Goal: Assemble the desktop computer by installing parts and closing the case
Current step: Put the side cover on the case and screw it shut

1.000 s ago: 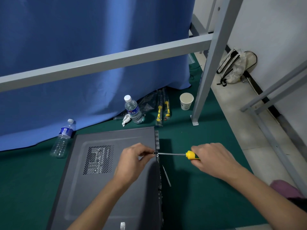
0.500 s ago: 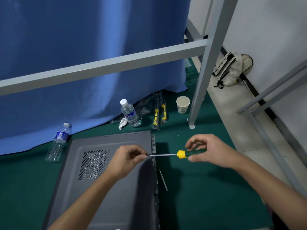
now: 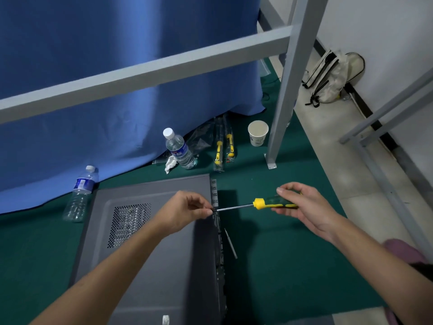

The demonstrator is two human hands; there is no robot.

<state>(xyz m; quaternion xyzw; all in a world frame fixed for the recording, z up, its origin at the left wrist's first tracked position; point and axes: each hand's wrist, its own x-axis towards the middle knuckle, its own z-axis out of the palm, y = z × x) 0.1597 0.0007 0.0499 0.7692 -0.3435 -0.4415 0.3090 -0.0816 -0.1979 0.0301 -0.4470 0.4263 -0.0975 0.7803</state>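
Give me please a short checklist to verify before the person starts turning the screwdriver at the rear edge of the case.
1. Side panel lies flat on the computer case: ok, it covers the top face.
2. Screwdriver is gripped: ok, the right hand holds the green and yellow handle.
3. Tip is steadied: ok, the left hand pinches at the tip by the rear edge of the case.
4. A screw sits on the tip: cannot tell, the fingers hide it.
5. Tip is seated in the screw hole: cannot tell, too small to see.
6. Shaft is in line with the rear edge: ok, it lies roughly level and points at it.
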